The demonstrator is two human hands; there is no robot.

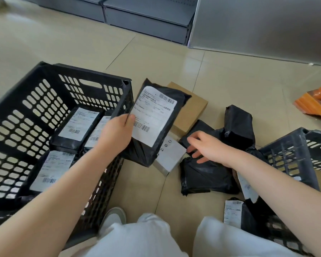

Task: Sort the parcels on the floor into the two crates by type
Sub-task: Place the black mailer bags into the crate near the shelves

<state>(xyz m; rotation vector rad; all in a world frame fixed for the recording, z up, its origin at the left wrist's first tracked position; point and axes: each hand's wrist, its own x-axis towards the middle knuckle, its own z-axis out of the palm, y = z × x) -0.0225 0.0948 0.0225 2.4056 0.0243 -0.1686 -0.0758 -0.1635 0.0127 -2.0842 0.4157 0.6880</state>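
Note:
My left hand grips a black poly-bag parcel with a white label, held just right of the left black crate. That crate holds three labelled black bags. My right hand rests with fingers reaching over a pile of black bag parcels on the floor, touching a small black one. A brown cardboard box and a white box lie on the floor behind the held bag. The right black crate stands at the right edge.
More black bags lie behind the pile, and a labelled one lies by my right knee. Grey metal shelving bases stand at the far wall. An orange wooden furniture foot is at the right. Tiled floor stretches ahead.

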